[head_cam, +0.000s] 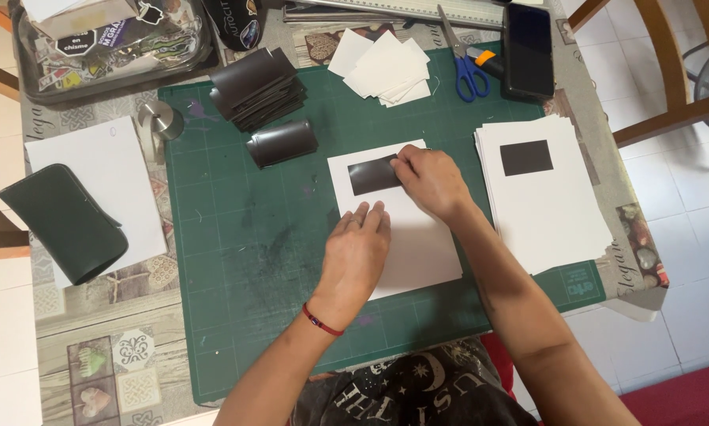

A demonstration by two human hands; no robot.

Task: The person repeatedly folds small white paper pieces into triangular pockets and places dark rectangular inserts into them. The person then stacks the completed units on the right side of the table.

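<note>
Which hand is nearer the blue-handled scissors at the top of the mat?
Right. The right hand lies below the blue-handled scissors, pressing a dark rectangle onto a white sheet; the left hand rests lower, farther away.

Daylight-like, even illumination; scene bright overall, no dim corners. White tiled floor point(678, 189) at right reads brightest, near washed out. White sheet stack point(559, 213) and white paper point(417, 244) bright but edges hold. Shadows soft and short: faint one under the left hand point(357, 244), another under the right hand point(432, 181). Mild sheen on curled dark pieces point(282, 143) and on phone point(528, 49). Focus sharp across the surface; straight edges bow slightly toward frame borders
</note>
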